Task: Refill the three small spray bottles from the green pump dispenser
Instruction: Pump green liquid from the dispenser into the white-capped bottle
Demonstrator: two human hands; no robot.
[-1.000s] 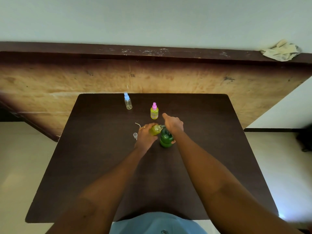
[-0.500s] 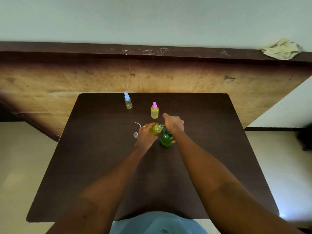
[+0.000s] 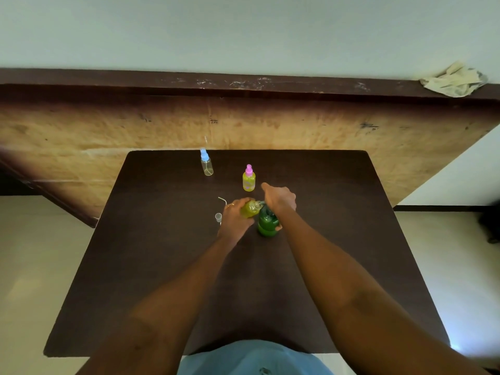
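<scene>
The green pump dispenser (image 3: 267,224) stands upright near the middle of the dark table (image 3: 167,266). My right hand (image 3: 280,199) rests on its pump head. My left hand (image 3: 235,216) holds an uncapped small bottle (image 3: 251,208) with yellow-green liquid, tilted with its mouth at the pump's spout. Behind them stands a pink-capped spray bottle (image 3: 249,178), filled yellow-green. A blue-capped spray bottle (image 3: 206,163), nearly clear, stands at the far left.
A small clear cap (image 3: 218,217) and a thin spray tube (image 3: 223,200) lie just left of my left hand. A wooden board (image 3: 108,136) leans behind the table. A crumpled cloth (image 3: 453,81) sits on the ledge at top right.
Nothing has visibly moved; both hands stay on the small bottle and the pump.
</scene>
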